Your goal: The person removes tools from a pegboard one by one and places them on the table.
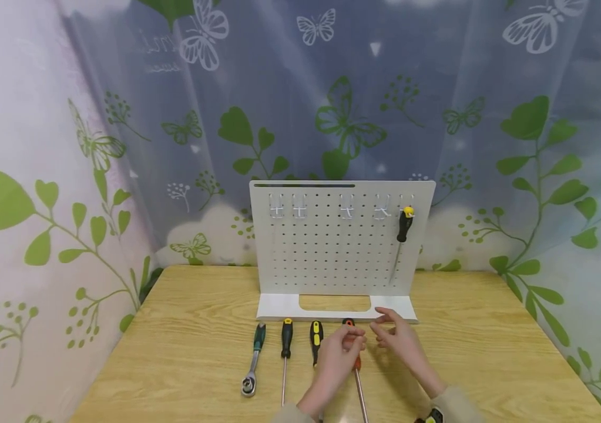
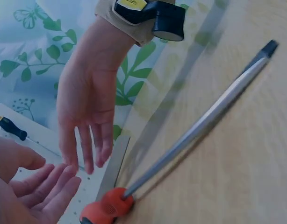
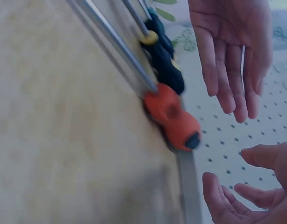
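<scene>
Both hands hover over the table just in front of the pegboard's base, fingers loosely bent and nothing held. My left hand (image 1: 336, 355) is above a red-handled screwdriver (image 3: 170, 114), covering part of its handle in the head view. To its right is my right hand (image 1: 399, 342), palm turned toward the left one. The red-handled screwdriver lies on the table, its flat tip visible in the left wrist view. Left of it lie a black-and-yellow screwdriver (image 1: 316, 335), partly hidden by the left hand, another black-and-yellow screwdriver (image 1: 286, 341) and a green-handled ratchet wrench (image 1: 259, 341).
A white pegboard (image 1: 332, 252) stands upright behind the tools. Clear hooks (image 1: 346, 207) line its upper part, and a black screwdriver with a yellow top (image 1: 403, 226) hangs at its right side. A patterned curtain (image 1: 289, 88) surrounds the wooden table (image 1: 189, 352).
</scene>
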Tool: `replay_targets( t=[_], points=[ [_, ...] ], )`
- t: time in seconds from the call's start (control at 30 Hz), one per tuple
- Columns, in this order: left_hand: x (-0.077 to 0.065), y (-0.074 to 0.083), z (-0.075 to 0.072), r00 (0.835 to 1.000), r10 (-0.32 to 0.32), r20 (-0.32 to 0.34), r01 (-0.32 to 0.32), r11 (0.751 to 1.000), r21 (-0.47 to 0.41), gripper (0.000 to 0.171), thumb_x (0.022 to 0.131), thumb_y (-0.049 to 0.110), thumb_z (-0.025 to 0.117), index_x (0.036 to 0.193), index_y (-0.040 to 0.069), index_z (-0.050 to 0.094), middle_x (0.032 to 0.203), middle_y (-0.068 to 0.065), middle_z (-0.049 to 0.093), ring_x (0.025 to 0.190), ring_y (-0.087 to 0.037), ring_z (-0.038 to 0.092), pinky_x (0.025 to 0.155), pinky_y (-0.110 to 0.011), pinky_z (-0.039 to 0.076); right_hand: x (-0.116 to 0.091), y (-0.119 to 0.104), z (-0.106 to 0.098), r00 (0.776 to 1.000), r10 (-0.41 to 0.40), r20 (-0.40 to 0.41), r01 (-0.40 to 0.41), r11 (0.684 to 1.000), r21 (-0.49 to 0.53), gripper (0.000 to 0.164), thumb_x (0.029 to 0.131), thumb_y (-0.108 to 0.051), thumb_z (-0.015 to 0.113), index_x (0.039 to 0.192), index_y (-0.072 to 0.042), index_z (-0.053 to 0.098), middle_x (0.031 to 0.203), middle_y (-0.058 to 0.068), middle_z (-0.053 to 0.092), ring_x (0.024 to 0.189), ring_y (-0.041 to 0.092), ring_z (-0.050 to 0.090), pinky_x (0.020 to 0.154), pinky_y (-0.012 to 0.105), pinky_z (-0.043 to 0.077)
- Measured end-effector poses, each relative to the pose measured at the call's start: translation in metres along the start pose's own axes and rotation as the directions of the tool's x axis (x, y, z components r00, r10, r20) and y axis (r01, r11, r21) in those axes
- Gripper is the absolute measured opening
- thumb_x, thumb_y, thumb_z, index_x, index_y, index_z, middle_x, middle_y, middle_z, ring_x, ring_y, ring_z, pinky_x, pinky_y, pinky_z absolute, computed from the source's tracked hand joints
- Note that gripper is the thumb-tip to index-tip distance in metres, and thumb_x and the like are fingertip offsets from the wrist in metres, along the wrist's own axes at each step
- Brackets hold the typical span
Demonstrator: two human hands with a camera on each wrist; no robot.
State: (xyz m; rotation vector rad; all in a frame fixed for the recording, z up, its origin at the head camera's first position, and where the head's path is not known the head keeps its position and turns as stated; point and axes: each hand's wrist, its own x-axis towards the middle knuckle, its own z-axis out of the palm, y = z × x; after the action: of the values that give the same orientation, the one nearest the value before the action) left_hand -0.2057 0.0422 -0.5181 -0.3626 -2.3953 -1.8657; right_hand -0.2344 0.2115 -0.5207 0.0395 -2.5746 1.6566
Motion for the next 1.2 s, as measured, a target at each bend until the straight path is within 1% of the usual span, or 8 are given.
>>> replay_targets(
  t=[0.17, 0.37, 0.6, 0.7, 0.77, 0.87, 0.97, 1.2],
  points=[
    [0.017, 0.007, 0.009, 0.998, 0.056, 0.004, -0.055, 0.998, -0.039, 0.016, 0.101, 0.015, 0.063, 0.112, 0.006, 0.071, 0.104, -0.006, 0.076, 0.089, -0.01, 0.072, 0.079, -0.017, 0.057, 0.013, -0.007, -0.023, 0.997, -0.045, -0.061, 0.042, 0.998, -0.048, 0.045, 0.099, -0.011, 0.066, 0.139, 0.006, 0.052, 0.122, 0.03, 0.063, 0.094, 0.038, 0.071, 0.072, 0.037, 0.064],
    [0.037, 0.019, 0.014, 0.996, 0.093, 0.012, -0.091, 0.99, -0.105, 0.023, 0.103, 0.014, 0.06, 0.12, 0.002, 0.069, 0.113, -0.009, 0.075, 0.1, -0.019, 0.072, 0.087, -0.02, 0.057, 0.032, -0.019, -0.048, 0.982, -0.136, -0.134, 0.125, 0.988, -0.086, 0.046, 0.101, -0.015, 0.063, 0.142, 0.003, 0.051, 0.127, 0.028, 0.062, 0.106, 0.043, 0.067, 0.079, 0.033, 0.062],
    [0.057, 0.028, 0.019, 0.995, 0.092, 0.034, -0.087, 0.988, -0.126, 0.023, 0.104, 0.013, 0.057, 0.122, 0.003, 0.068, 0.117, -0.009, 0.073, 0.105, -0.019, 0.07, 0.09, -0.02, 0.057, 0.052, -0.04, -0.072, 0.952, -0.194, -0.237, 0.173, 0.979, -0.106, 0.047, 0.103, -0.019, 0.061, 0.144, 0.0, 0.049, 0.136, 0.025, 0.059, 0.118, 0.044, 0.061, 0.1, 0.057, 0.052],
    [0.063, 0.03, 0.02, 0.995, 0.093, 0.044, -0.087, 0.989, -0.12, 0.024, 0.105, 0.015, 0.056, 0.122, 0.004, 0.068, 0.119, -0.01, 0.072, 0.106, -0.02, 0.07, 0.091, -0.021, 0.056, 0.06, -0.048, -0.081, 0.938, -0.219, -0.267, 0.199, 0.975, -0.101, 0.048, 0.103, -0.018, 0.061, 0.145, 0.0, 0.048, 0.137, 0.025, 0.057, 0.119, 0.044, 0.06, 0.102, 0.058, 0.05],
    [0.068, 0.03, 0.019, 0.995, 0.09, 0.052, -0.084, 0.99, -0.113, 0.025, 0.105, 0.017, 0.055, 0.123, 0.004, 0.068, 0.12, -0.009, 0.072, 0.107, -0.019, 0.069, 0.091, -0.02, 0.056, 0.066, -0.053, -0.086, 0.931, -0.226, -0.285, 0.207, 0.974, -0.094, 0.049, 0.103, -0.019, 0.062, 0.146, 0.0, 0.047, 0.138, 0.023, 0.057, 0.12, 0.042, 0.06, 0.102, 0.054, 0.05],
    [0.076, 0.029, 0.018, 0.993, 0.099, 0.061, -0.093, 0.991, -0.101, 0.027, 0.106, 0.018, 0.055, 0.125, 0.004, 0.067, 0.121, -0.009, 0.071, 0.109, -0.019, 0.068, 0.093, -0.021, 0.055, 0.077, -0.059, -0.092, 0.923, -0.23, -0.308, 0.216, 0.973, -0.081, 0.052, 0.102, -0.021, 0.063, 0.147, -0.002, 0.047, 0.138, 0.022, 0.057, 0.121, 0.039, 0.06, 0.1, 0.041, 0.051],
    [0.084, 0.028, 0.018, 0.992, 0.115, 0.06, -0.11, 0.99, -0.089, 0.027, 0.106, 0.018, 0.055, 0.126, 0.004, 0.067, 0.122, -0.008, 0.071, 0.111, -0.02, 0.067, 0.094, -0.023, 0.056, 0.087, -0.064, -0.096, 0.925, -0.234, -0.3, 0.227, 0.972, -0.059, 0.054, 0.102, -0.022, 0.063, 0.149, -0.003, 0.045, 0.139, 0.021, 0.056, 0.122, 0.037, 0.058, 0.097, 0.031, 0.047],
    [0.101, 0.026, 0.022, 0.99, 0.119, 0.072, -0.113, 0.991, -0.077, 0.028, 0.106, 0.019, 0.054, 0.128, 0.005, 0.066, 0.125, -0.006, 0.07, 0.114, -0.019, 0.066, 0.097, -0.024, 0.054, 0.105, -0.072, -0.096, 0.925, -0.251, -0.286, 0.252, 0.967, -0.035, 0.054, 0.101, -0.021, 0.064, 0.148, -0.002, 0.045, 0.139, 0.023, 0.055, 0.119, 0.035, 0.057, 0.091, 0.019, 0.045]
  ],
)
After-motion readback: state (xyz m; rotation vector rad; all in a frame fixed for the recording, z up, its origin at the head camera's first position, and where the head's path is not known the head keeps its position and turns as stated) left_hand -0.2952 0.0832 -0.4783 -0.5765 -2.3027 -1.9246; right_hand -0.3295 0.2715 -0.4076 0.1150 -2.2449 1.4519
